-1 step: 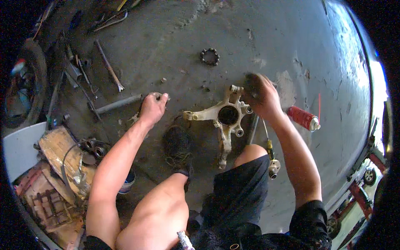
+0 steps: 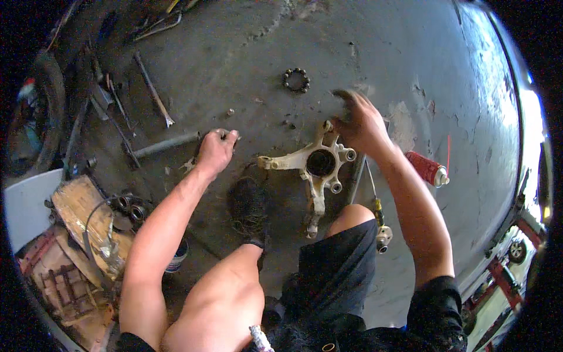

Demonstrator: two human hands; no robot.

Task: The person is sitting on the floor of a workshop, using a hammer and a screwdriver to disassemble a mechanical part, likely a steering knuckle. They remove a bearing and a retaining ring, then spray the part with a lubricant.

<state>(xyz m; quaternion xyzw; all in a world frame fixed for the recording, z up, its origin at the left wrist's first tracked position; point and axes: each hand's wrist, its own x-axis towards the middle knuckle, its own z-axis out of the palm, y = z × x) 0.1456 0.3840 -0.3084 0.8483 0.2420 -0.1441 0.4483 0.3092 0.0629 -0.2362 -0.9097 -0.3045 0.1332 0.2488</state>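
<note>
My left hand (image 2: 218, 149) is closed, thumb against curled fingers, around something small and dark that I cannot make out. It hovers beside the end of a grey metal pipe (image 2: 170, 144). My right hand (image 2: 365, 128), slightly blurred, has its fingers apart and bent, with nothing seen in it. Just beneath and left of it, a pale steering knuckle (image 2: 299, 159) with a round dark bore lies on the floor between my feet. Beyond the knuckle is a ring of bearing balls (image 2: 286, 80). A few small loose pieces (image 2: 230, 112) lie nearer my left hand.
Right of my right forearm lies a red spray can (image 2: 425, 168) with a thin red straw. A yellow-handled screwdriver (image 2: 377, 205) and a metal hub (image 2: 383, 239) are beside my right knee. Long tools (image 2: 155, 94), a tyre (image 2: 51, 111) and cardboard (image 2: 85, 205) lie along the left.
My right hand has shifted slightly up and left, and its fingers have spread. My left hand stays almost where it was, still closed.
</note>
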